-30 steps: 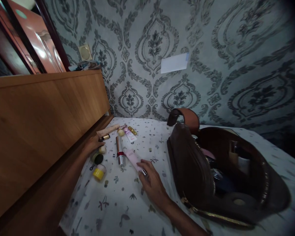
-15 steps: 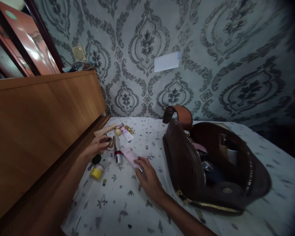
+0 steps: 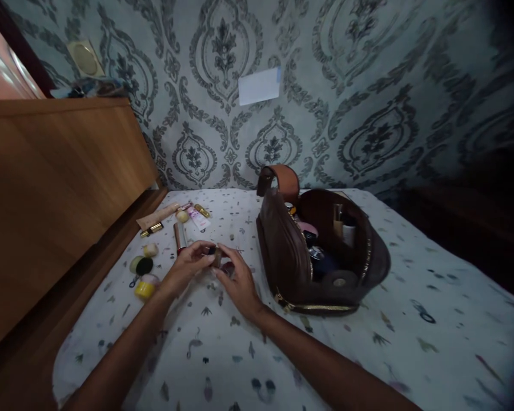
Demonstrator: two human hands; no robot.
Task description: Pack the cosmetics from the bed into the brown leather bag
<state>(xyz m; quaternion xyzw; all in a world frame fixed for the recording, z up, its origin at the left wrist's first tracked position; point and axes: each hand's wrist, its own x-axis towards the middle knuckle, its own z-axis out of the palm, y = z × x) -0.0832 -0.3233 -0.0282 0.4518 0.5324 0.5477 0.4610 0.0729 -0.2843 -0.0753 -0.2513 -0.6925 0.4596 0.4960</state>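
My left hand (image 3: 191,265) and my right hand (image 3: 239,283) meet above the patterned sheet. Between their fingertips they pinch a small brownish bottle (image 3: 216,258) with a dark top, partly hidden by the fingers. Something reddish shows behind my right fingers, too covered to name. Just beyond my left hand lies a silver tube (image 3: 180,235) with a red band. Left of that hand are a yellow-based jar (image 3: 145,287), a dark round item (image 3: 144,266) and a small pale jar (image 3: 150,249). To the right stands a brown cosmetic bag (image 3: 291,257), unzipped, with bottles inside.
Farther back lie a beige tube (image 3: 156,217), a gold-and-black tube (image 3: 151,229), a pink-and-white tube (image 3: 198,218) and a gold item (image 3: 201,210). A wooden panel (image 3: 68,165) borders the bed on the left. Patterned wallpaper (image 3: 223,131) rises behind.
My left hand has moved right with the small bottle. My right hand has left the pink tube and now grips the bottle too. The view has shifted right.
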